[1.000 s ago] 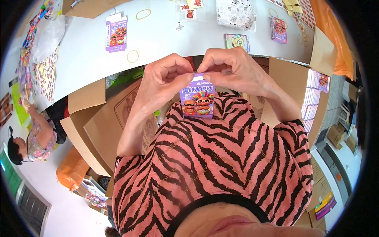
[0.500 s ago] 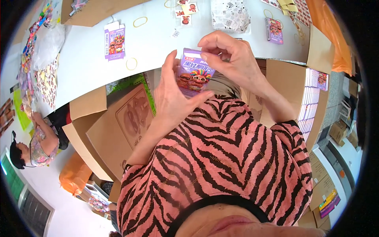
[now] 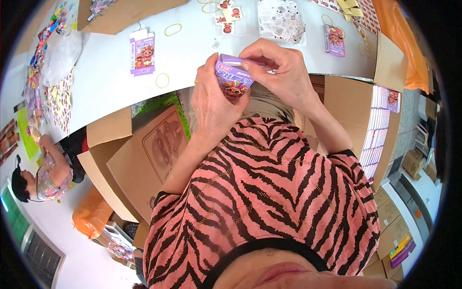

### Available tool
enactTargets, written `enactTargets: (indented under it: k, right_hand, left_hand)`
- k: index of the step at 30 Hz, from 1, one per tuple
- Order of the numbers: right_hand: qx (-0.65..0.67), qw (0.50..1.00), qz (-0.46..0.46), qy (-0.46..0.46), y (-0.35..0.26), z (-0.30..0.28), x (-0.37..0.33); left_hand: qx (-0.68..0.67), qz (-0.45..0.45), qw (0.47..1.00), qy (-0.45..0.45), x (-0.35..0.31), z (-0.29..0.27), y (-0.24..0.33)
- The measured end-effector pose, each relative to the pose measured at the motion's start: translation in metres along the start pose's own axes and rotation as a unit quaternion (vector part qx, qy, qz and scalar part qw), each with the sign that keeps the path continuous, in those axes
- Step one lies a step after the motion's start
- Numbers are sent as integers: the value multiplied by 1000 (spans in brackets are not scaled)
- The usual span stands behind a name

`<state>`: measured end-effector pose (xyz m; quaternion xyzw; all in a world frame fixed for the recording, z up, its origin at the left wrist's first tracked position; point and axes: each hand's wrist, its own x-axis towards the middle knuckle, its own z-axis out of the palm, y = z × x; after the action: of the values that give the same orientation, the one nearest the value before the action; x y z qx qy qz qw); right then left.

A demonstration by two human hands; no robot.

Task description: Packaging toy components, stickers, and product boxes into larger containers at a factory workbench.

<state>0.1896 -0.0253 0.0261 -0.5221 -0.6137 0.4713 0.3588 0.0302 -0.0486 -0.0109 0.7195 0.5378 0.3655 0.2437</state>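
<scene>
A small purple carton (image 3: 233,78) with a cartoon figure on its front is held in front of me, just off the table's near edge. My left hand (image 3: 211,98) wraps around its left side and bottom, fingers closed on it. At the carton's upper end, the thumb and fingers of my right hand (image 3: 283,71) pinch the flap, which is folded partly back so the opening shows. What lies inside the carton cannot be made out.
A flattened purple carton (image 3: 143,54) and rubber bands (image 3: 162,80) lie on the white table (image 3: 108,72). Farther back are small sticker cards (image 3: 227,26) and a bag of printed packets (image 3: 281,21). Cardboard boxes stand either side of me; the right box (image 3: 378,130) holds stacked cartons. Another person (image 3: 50,168) works at far left.
The carton has tipped, its upper end now turned toward me and showing the opening. My left hand has curled further around it, while my right fingers stay on the flap.
</scene>
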Motion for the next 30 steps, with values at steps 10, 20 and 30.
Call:
enactTargets:
  k: [10, 20, 30]
  right_hand:
    - [-131, 972, -190, 34, 7, 8, 0]
    - [127, 991, -45, -3, 20, 1, 0]
    - [-137, 948, -241, 157, 38, 26, 3]
  left_hand:
    - [16, -39, 999, 7, 12, -6, 4]
    - [10, -77, 997, -16, 13, -6, 3]
    - [16, -89, 996, -17, 14, 3, -7]
